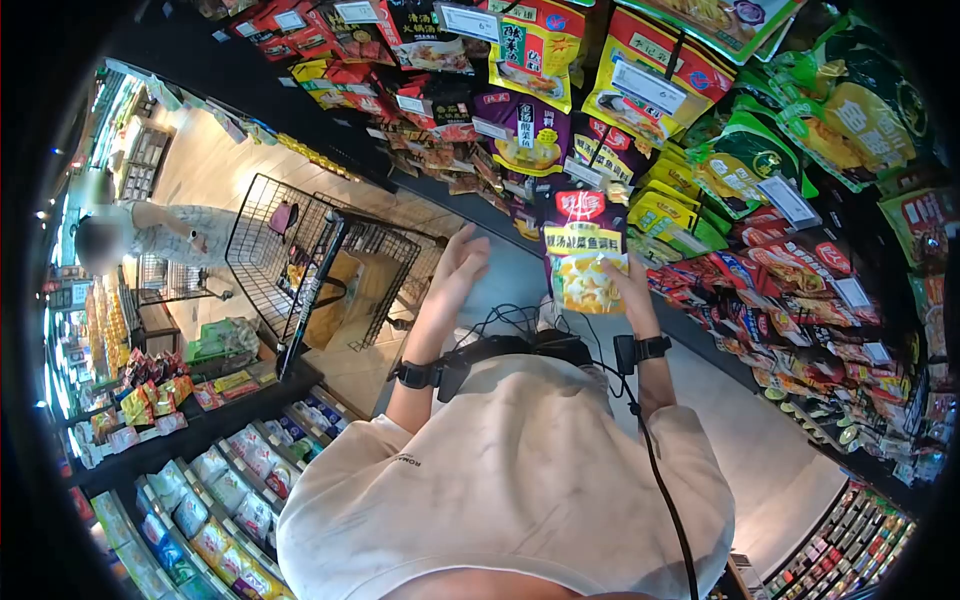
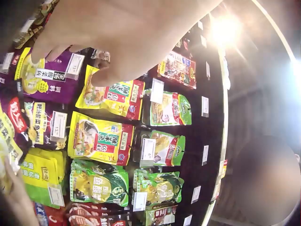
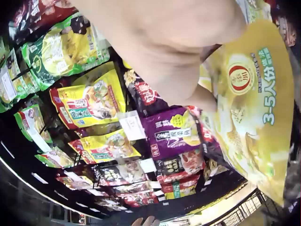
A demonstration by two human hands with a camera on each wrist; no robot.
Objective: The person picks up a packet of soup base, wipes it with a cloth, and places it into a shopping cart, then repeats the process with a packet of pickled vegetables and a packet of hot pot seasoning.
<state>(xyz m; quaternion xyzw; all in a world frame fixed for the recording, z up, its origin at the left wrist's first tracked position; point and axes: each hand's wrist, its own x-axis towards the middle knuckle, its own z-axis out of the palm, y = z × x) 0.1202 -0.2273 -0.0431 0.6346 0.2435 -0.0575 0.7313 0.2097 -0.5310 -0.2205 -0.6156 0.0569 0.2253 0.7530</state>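
Observation:
My right hand (image 1: 633, 292) pinches a fish-seasoning packet (image 1: 580, 245) at its lower right edge, in front of the hanging shelves. The packet is dark purple and yellow with a red logo. In the right wrist view its yellow back (image 3: 258, 101) shows beside the hand (image 3: 174, 42). My left hand (image 1: 460, 270) is raised to the left of the packet, fingers loosely extended and holding nothing. In the left wrist view that hand (image 2: 117, 33) overlaps purple pouches (image 2: 56, 77) and yellow pouches (image 2: 113, 96) on the rack.
Seasoning pouches hang in rows with price tags (image 1: 648, 85). A black wire shopping cart (image 1: 290, 250) stands at the left, with another person (image 1: 170, 235) beyond it. Lower left are shelves of packaged goods (image 1: 210, 500). A cable (image 1: 660, 470) runs down over the shirt.

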